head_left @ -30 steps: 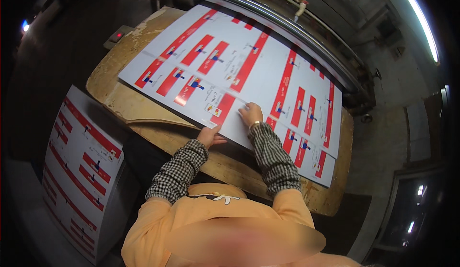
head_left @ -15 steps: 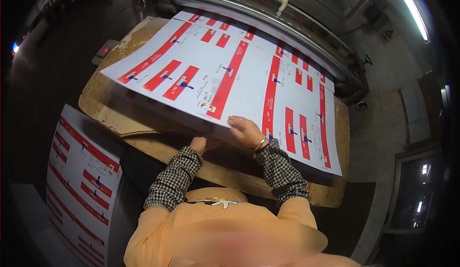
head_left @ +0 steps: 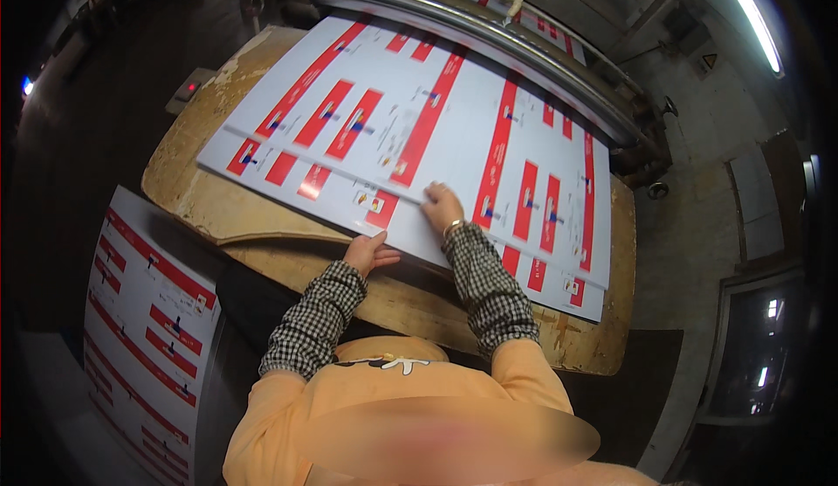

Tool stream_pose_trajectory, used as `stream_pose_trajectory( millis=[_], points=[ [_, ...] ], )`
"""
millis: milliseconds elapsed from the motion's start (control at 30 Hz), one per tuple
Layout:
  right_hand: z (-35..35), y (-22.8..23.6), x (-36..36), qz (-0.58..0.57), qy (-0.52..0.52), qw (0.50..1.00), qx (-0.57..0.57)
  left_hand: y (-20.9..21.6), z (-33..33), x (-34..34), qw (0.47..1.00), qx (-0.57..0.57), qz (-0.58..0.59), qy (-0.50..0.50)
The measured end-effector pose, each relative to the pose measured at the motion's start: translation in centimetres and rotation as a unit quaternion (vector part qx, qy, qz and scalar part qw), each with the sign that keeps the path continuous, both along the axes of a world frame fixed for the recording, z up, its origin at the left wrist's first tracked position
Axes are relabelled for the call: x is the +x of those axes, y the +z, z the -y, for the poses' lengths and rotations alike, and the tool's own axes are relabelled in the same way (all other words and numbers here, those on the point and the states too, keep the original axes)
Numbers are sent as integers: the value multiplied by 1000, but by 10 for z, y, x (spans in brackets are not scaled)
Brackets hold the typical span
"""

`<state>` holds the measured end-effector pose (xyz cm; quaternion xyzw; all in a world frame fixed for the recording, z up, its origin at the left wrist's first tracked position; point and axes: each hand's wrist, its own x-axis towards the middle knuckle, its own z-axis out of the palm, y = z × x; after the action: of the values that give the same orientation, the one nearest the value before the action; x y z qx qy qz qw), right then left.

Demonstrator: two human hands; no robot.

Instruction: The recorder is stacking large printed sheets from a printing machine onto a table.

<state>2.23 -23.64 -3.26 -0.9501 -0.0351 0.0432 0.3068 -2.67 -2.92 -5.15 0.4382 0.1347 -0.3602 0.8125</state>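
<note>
A large white printed sheet [head_left: 463,137] with red bars lies on the worn wooden table, its far edge at the metal roller [head_left: 471,45]. Below it, a second printed sheet [head_left: 336,194] sticks out toward me. My right hand [head_left: 443,208], wearing a bracelet, has its fingers drawn together at the upper sheet's near edge; its fingertips are partly hidden. Beside the lower sheet's near edge is my left hand [head_left: 371,254], thumb and fingers apart, with the thumb by the edge. Checked sleeves cover both forearms.
The wooden table [head_left: 196,198] has a curved near edge. A tall stack of similar sheets [head_left: 144,338] stands at my left. More printed sheet [head_left: 546,28] shows beyond the rollers. A small box with a red light [head_left: 190,89] sits by the table's left side.
The upper sheet has slid away toward the roller and lies flatter, uncovering the lower sheet's near strip. My right hand has moved forward with its edge. Printed sheet now shows beyond the rollers.
</note>
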Motion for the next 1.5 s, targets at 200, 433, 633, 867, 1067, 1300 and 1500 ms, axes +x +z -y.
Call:
stream_pose_trajectory(
  millis=[200, 433, 633, 867, 1067, 1300, 1500],
  points=[
    [-35, 14, -36, -24, 73, 991, -110, 3, -3, -1, 999, -37, -2, 19],
    [-13, 46, -50, -52, 138, 989, -31, 11, -6, 0, 999, -40, -9, -29],
    [-16, 85, -58, 20, 89, 988, 125, 4, -2, -6, 999, -13, -41, 20],
    [-11, 23, -63, -20, 92, 990, 101, -8, 0, 1, 1000, 1, -6, -10],
    [4, -12, -4, 49, -80, 996, 9, 2, 1, 2, 1000, -19, -12, -7],
    [-40, 22, -54, -8, 84, 982, -170, 3, 0, -1, 999, -43, -1, 3],
    [-20, 39, -50, -75, 131, 987, -49, 9, -6, -4, 999, -28, 18, -36]
  ],
)
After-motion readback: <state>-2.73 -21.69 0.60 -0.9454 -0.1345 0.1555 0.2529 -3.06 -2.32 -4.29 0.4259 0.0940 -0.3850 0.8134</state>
